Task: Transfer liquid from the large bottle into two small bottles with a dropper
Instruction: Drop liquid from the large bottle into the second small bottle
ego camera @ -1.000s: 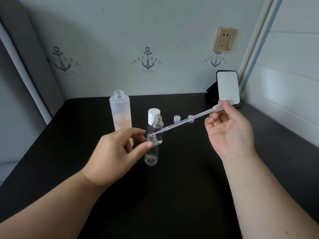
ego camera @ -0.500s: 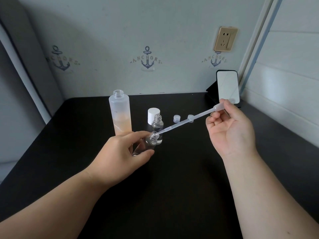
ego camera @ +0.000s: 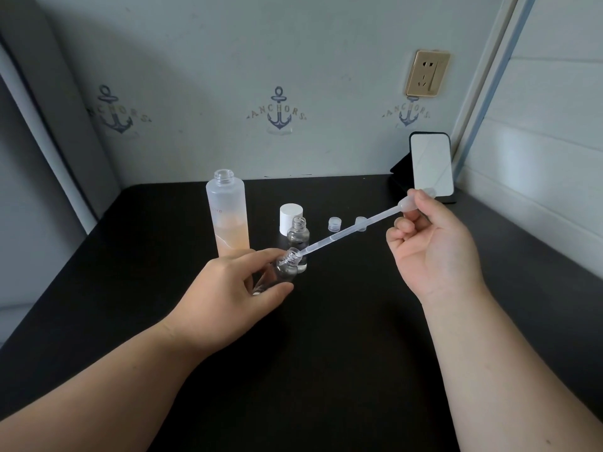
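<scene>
My left hand [ego camera: 228,293] grips a small clear bottle [ego camera: 283,270], tilted with its open neck pointing up and right. My right hand [ego camera: 430,249] pinches the bulb of a clear plastic dropper [ego camera: 352,231], whose tip sits in that bottle's mouth. A second small clear bottle [ego camera: 298,236] stands upright just behind, uncapped. The large frosted bottle [ego camera: 228,216] with peach liquid in its lower half stands open at the back left.
A white cap [ego camera: 291,218] stands behind the small bottles. Two small clear caps [ego camera: 334,223] [ego camera: 360,220] lie on the black table [ego camera: 326,353]. A phone [ego camera: 430,166] leans on a stand in the back right corner by the wall.
My left hand took hold of the near small bottle, which stood upright a second ago, and tilted it toward the dropper. The dropper tip stays at its mouth; my right hand barely moved.
</scene>
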`<state>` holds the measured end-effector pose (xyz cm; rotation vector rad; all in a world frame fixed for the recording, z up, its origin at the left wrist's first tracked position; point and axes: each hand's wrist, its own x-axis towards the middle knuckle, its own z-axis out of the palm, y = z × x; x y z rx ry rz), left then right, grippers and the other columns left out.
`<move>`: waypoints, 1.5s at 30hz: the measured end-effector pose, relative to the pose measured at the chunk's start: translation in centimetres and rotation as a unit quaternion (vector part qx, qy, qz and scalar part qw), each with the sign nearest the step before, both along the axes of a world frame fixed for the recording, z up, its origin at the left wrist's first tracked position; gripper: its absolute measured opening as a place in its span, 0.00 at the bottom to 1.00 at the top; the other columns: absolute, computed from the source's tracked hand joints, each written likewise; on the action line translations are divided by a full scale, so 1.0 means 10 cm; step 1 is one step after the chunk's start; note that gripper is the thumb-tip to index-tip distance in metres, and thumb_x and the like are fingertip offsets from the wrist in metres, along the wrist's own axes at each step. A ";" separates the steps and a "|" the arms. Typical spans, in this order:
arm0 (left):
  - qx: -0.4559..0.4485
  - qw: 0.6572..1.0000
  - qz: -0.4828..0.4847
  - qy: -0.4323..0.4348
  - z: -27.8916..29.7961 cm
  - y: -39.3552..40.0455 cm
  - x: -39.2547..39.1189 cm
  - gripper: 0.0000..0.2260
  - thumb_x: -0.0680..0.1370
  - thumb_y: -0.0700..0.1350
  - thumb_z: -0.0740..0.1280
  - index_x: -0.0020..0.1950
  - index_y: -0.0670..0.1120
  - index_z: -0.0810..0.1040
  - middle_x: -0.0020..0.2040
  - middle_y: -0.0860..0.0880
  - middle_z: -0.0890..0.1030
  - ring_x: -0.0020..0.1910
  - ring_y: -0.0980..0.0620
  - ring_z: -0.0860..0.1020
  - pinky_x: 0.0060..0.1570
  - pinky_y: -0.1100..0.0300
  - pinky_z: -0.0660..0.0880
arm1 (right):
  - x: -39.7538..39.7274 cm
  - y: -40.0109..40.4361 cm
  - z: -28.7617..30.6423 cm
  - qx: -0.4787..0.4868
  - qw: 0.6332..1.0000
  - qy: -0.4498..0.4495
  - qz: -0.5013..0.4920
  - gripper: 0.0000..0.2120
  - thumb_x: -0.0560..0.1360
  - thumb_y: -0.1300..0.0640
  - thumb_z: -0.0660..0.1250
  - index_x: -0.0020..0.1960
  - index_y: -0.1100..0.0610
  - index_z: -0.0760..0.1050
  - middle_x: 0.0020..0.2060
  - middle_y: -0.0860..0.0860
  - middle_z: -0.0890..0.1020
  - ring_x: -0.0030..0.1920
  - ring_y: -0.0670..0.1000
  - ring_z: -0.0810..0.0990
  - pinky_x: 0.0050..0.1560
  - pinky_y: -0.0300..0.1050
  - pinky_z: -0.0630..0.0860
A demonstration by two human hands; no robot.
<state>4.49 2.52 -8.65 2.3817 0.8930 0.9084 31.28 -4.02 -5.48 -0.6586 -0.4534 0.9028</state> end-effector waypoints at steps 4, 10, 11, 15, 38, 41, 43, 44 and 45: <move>0.002 1.000 0.005 0.001 0.00 -0.01 0.00 0.22 0.72 0.62 0.69 0.65 0.60 0.78 0.50 0.70 0.77 0.45 0.65 0.78 0.46 0.77 0.70 | 0.01 0.00 0.00 -0.002 1.000 0.002 0.000 0.08 0.76 0.60 0.71 0.38 0.56 0.85 0.35 0.49 0.82 0.28 0.45 0.71 0.32 0.36 0.71; 0.002 1.000 0.001 -0.004 0.00 -0.01 0.00 0.24 0.71 0.66 0.66 0.65 0.60 0.78 0.50 0.72 0.76 0.46 0.66 0.77 0.45 0.78 0.69 | 0.03 0.01 -0.02 0.012 1.000 -0.024 0.002 0.08 0.76 0.60 0.71 0.39 0.54 0.84 0.36 0.48 0.81 0.29 0.45 0.70 0.33 0.36 0.69; 0.004 1.000 0.001 -0.004 0.00 -0.02 0.01 0.24 0.71 0.66 0.66 0.65 0.61 0.78 0.51 0.72 0.76 0.46 0.66 0.77 0.45 0.78 0.69 | 0.03 0.01 -0.02 0.014 0.999 -0.030 0.002 0.08 0.76 0.60 0.71 0.39 0.54 0.84 0.36 0.48 0.81 0.29 0.45 0.70 0.33 0.35 0.69; 0.003 1.000 0.004 -0.004 0.00 -0.01 0.01 0.23 0.72 0.64 0.68 0.65 0.60 0.78 0.51 0.68 0.77 0.44 0.60 0.78 0.46 0.74 0.72 | 0.04 0.00 -0.02 0.023 0.999 -0.043 0.002 0.09 0.76 0.60 0.71 0.39 0.53 0.84 0.36 0.47 0.81 0.29 0.44 0.70 0.32 0.35 0.69; -0.029 0.999 0.005 -0.035 0.04 -0.04 0.01 0.25 0.69 0.67 0.67 0.62 0.58 0.79 0.44 0.72 0.80 0.39 0.56 0.79 0.38 0.68 0.75 | 0.04 0.00 -0.02 0.039 0.998 0.039 -0.014 0.04 0.73 0.61 0.72 0.42 0.59 0.86 0.35 0.51 0.82 0.32 0.48 0.78 0.36 0.40 0.75; -0.037 0.985 0.043 -0.165 0.04 -0.05 -0.03 0.16 0.78 0.63 0.63 0.58 0.55 0.80 0.46 0.59 0.83 0.44 0.56 0.82 0.43 0.63 0.78 | 0.02 0.00 -0.01 0.037 0.998 0.041 -0.011 0.07 0.75 0.61 0.71 0.41 0.59 0.87 0.36 0.52 0.82 0.33 0.48 0.78 0.36 0.40 0.75; -0.008 0.967 0.096 -0.236 0.05 -0.04 -0.05 0.10 0.80 0.59 0.62 0.54 0.55 0.77 0.44 0.59 0.81 0.45 0.58 0.81 0.41 0.66 0.76 | 0.02 0.00 -0.01 0.037 0.998 0.040 -0.010 0.07 0.76 0.61 0.70 0.42 0.60 0.86 0.36 0.52 0.82 0.33 0.48 0.78 0.36 0.40 0.75; -0.002 0.956 0.128 -0.263 0.05 -0.03 -0.06 0.08 0.79 0.57 0.62 0.54 0.55 0.75 0.45 0.59 0.80 0.44 0.58 0.79 0.41 0.64 0.75 | 0.01 0.00 -0.01 0.036 0.999 0.040 -0.009 0.07 0.76 0.61 0.70 0.43 0.60 0.86 0.36 0.52 0.82 0.33 0.48 0.78 0.36 0.40 0.75; -0.002 0.945 0.156 -0.286 0.05 -0.01 -0.07 0.09 0.79 0.56 0.63 0.56 0.55 0.73 0.46 0.59 0.78 0.44 0.59 0.78 0.42 0.62 0.74 | 0.01 0.01 -0.01 0.035 0.999 0.039 -0.008 0.06 0.76 0.61 0.70 0.44 0.60 0.85 0.36 0.52 0.81 0.33 0.48 0.78 0.36 0.40 0.75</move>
